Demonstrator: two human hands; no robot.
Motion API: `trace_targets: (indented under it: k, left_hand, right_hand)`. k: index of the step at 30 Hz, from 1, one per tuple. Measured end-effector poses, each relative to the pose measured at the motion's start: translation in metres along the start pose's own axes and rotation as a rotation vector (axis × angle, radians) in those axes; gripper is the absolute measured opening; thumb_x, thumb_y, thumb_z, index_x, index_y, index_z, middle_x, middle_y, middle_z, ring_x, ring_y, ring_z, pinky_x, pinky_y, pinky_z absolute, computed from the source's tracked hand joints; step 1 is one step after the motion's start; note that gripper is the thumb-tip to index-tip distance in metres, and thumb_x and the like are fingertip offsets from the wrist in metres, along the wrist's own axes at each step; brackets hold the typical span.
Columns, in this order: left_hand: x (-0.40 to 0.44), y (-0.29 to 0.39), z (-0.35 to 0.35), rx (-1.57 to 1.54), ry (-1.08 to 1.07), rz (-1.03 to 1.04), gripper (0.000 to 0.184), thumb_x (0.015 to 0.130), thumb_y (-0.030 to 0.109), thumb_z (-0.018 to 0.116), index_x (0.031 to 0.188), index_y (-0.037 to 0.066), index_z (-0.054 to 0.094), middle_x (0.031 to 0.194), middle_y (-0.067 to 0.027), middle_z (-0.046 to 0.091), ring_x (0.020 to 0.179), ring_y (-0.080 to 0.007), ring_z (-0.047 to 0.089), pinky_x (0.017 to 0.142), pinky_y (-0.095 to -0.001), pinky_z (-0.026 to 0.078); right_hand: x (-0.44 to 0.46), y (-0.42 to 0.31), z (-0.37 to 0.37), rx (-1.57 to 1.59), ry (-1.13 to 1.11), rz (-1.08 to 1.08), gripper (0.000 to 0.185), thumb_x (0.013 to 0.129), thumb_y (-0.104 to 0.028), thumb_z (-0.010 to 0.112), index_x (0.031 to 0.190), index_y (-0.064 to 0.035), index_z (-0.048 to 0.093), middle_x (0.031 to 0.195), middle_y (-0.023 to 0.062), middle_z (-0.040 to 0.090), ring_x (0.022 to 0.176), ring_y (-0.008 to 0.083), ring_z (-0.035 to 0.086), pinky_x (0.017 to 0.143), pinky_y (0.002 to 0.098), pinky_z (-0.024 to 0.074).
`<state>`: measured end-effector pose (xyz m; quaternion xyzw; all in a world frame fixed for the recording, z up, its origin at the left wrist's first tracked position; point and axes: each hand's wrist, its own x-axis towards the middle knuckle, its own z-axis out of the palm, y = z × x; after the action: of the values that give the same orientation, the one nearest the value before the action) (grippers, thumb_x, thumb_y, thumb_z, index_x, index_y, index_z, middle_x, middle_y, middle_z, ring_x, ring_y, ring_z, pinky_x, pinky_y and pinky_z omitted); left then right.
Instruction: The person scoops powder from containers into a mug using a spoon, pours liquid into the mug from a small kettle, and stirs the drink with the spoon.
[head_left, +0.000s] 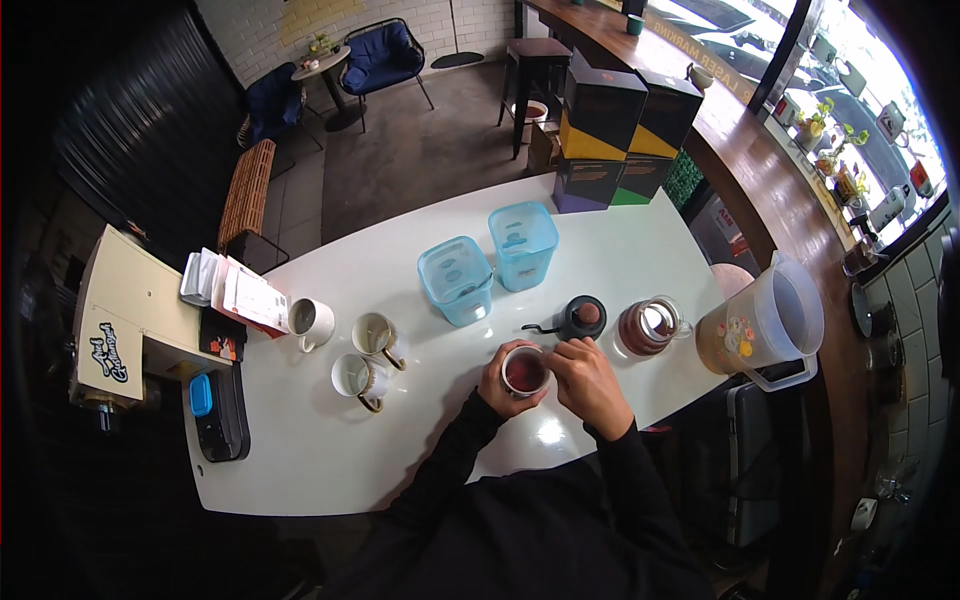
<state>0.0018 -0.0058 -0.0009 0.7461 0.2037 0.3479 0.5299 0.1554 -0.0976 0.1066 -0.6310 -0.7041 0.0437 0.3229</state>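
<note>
Above the table, the left hand wraps the cup by its side — a good place, I judge: hard, breakable, heavier with liquid. Right hand bends at the rim — its grasp I cannot tell.

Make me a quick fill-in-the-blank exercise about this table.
The hand wrapped around the cup is the ____ one.
The mugs standing apart from the hands number ____.
The two open plastic containers are tinted ____.
The tabletop is ____.

Missing words: left; three; blue; white.
</note>
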Motion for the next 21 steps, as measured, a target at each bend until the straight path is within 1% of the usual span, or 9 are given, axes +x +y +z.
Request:
trace_targets:
  k: [1,2,5,7,11,13,17,19,21]
  left_hand:
    - [0.000,-0.001,0.000,0.006,0.003,0.010,0.081,0.063,0.018,0.086,0.131,0.004,0.046,0.120,-0.0122,0.063,0.111,-0.0219,0.063,0.097,-0.0369,0.051]
    - [0.000,-0.001,0.000,0.003,0.002,0.009,0.081,0.063,0.018,0.086,0.131,0.004,0.046,0.120,-0.0122,0.063,0.111,-0.0219,0.063,0.097,-0.0369,0.051]
    - [0.000,-0.001,-0.001,-0.056,-0.009,-0.010,0.080,0.063,0.018,0.086,0.131,0.003,0.046,0.120,-0.0122,0.063,0.111,-0.0220,0.063,0.097,-0.0367,0.051]
    - [-0.001,0.001,-0.001,-0.022,-0.008,-0.031,0.081,0.063,0.018,0.087,0.131,0.003,0.046,0.120,-0.0119,0.063,0.111,-0.0218,0.063,0.097,-0.0364,0.051]
    - [-0.001,-0.003,0.000,-0.009,-0.010,-0.033,0.081,0.063,0.018,0.086,0.132,0.004,0.046,0.121,-0.0114,0.062,0.111,-0.0217,0.063,0.098,-0.0364,0.050]
    - [0.000,-0.002,0.000,-0.051,-0.011,0.001,0.081,0.063,0.017,0.086,0.132,0.004,0.046,0.121,-0.0115,0.062,0.112,-0.0217,0.062,0.097,-0.0364,0.050]
    - [0.001,0.006,-0.002,-0.038,0.008,0.037,0.076,0.065,0.019,0.087,0.130,0.006,0.048,0.114,-0.0136,0.066,0.105,-0.0259,0.067,0.092,-0.0374,0.054]
    - [0.002,0.007,-0.003,-0.069,-0.008,-0.006,0.077,0.065,0.019,0.087,0.130,0.005,0.048,0.114,-0.0136,0.066,0.105,-0.0258,0.067,0.093,-0.0372,0.053]
    - [0.001,0.005,-0.001,-0.051,0.005,0.018,0.076,0.065,0.019,0.087,0.130,0.005,0.048,0.114,-0.0135,0.066,0.105,-0.0259,0.067,0.093,-0.0372,0.053]
  right_hand:
    - [-0.001,0.000,-0.001,0.008,-0.070,0.002,0.024,0.073,0.005,0.063,0.095,-0.0027,0.069,0.077,0.0087,0.059,0.076,0.0281,0.057,0.071,0.0382,0.0427]
    - [-0.002,-0.001,0.000,0.006,-0.071,0.004,0.024,0.073,0.005,0.063,0.095,-0.0027,0.069,0.077,0.0087,0.059,0.076,0.0281,0.057,0.071,0.0382,0.0427]
    - [0.001,-0.002,0.013,0.111,-0.023,-0.025,0.025,0.074,0.005,0.063,0.096,-0.0030,0.069,0.076,0.0086,0.058,0.075,0.0280,0.056,0.071,0.0382,0.0426]
    - [0.003,-0.001,0.019,0.106,0.116,-0.028,0.029,0.071,0.007,0.061,0.097,-0.0030,0.069,0.078,0.0084,0.058,0.076,0.0275,0.056,0.071,0.0385,0.0425]
    - [0.004,-0.004,0.006,-0.016,0.104,0.000,0.031,0.068,0.007,0.061,0.097,-0.0026,0.069,0.080,0.0082,0.059,0.078,0.0269,0.056,0.072,0.0380,0.0420]
    - [0.001,-0.007,0.000,-0.040,-0.031,0.013,0.031,0.069,0.007,0.062,0.097,-0.0024,0.069,0.082,0.0079,0.060,0.080,0.0263,0.057,0.073,0.0371,0.0412]
    - [-0.001,-0.010,0.007,0.044,-0.089,-0.003,0.029,0.065,0.003,0.064,0.094,-0.0029,0.067,0.084,0.0074,0.062,0.084,0.0260,0.058,0.077,0.0369,0.0414]
    - [0.001,-0.011,0.012,0.077,-0.017,-0.004,0.029,0.065,0.004,0.065,0.094,-0.0032,0.067,0.084,0.0070,0.062,0.084,0.0255,0.058,0.077,0.0367,0.0409]
    - [0.003,-0.008,0.013,0.053,0.038,0.006,0.029,0.065,0.003,0.065,0.094,-0.0033,0.067,0.084,0.0069,0.062,0.084,0.0252,0.058,0.077,0.0369,0.0408]
